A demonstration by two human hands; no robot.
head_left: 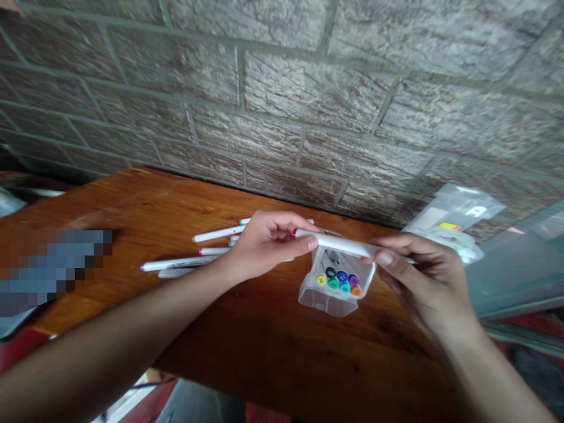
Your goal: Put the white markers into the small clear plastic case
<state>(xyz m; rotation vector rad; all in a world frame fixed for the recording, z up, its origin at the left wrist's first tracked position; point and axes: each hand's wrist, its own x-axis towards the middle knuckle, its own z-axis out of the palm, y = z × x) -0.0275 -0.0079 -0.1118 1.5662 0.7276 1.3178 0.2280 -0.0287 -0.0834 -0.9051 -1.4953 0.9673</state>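
Observation:
My left hand [267, 242] and my right hand [416, 276] both pinch one white marker [337, 242], held level above a clear plastic marker case [328, 301]. The left fingers grip the end with the red cap, the right fingers grip the other end. Inside the case stand several markers [338, 279] with coloured caps facing up. Behind my left hand lie several loose white markers [185, 262] on the brown wooden table [247, 329].
A brick wall [282, 100] rises right behind the table. A clear plastic bag [453, 226] with a yellow label lies at the right, next to a glass-like surface [520, 270]. A blurred patch covers something at the left table edge.

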